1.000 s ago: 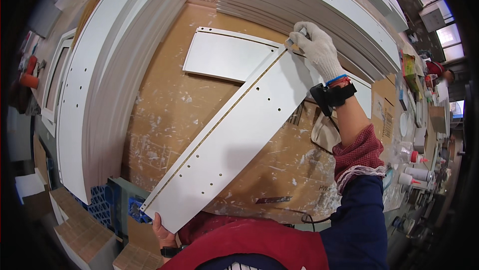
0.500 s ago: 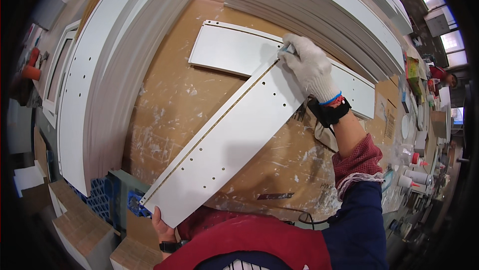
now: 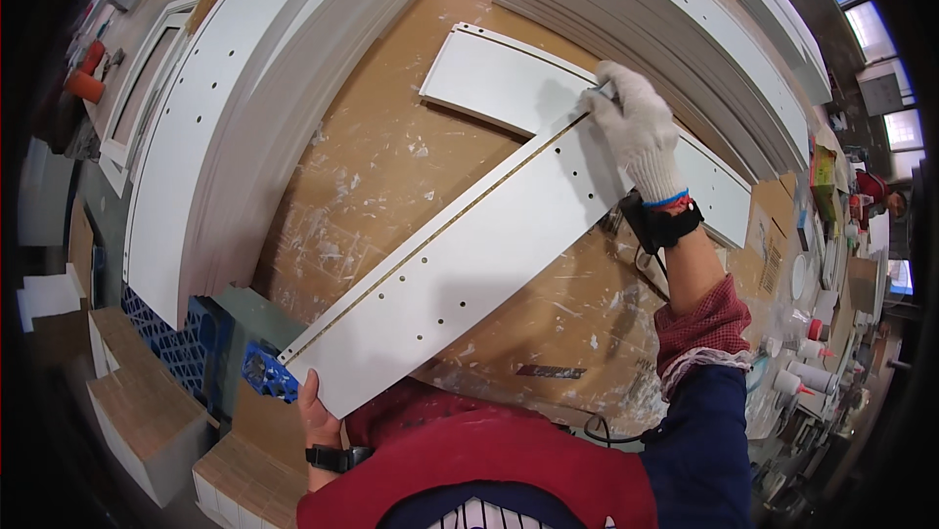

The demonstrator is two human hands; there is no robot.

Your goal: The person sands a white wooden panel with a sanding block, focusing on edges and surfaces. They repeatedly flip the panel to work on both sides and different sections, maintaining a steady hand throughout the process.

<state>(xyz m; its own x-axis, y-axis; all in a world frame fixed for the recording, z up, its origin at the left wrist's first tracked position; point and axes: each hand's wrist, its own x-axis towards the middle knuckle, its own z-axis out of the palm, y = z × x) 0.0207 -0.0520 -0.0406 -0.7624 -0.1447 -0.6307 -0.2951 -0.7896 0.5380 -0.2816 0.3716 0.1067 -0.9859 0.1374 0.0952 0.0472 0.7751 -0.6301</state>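
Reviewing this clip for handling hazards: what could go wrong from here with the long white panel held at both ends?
1. The panel is long and held only at its ends: bare left hand at the near corner, gloved right hand at the far one. It may sag or twist out of grip.
2. Its far end overlaps the flat panel on the cardboard; sliding could scratch either face.
3. The bare left hand grips a raw edge, so it could get pinched or cut.
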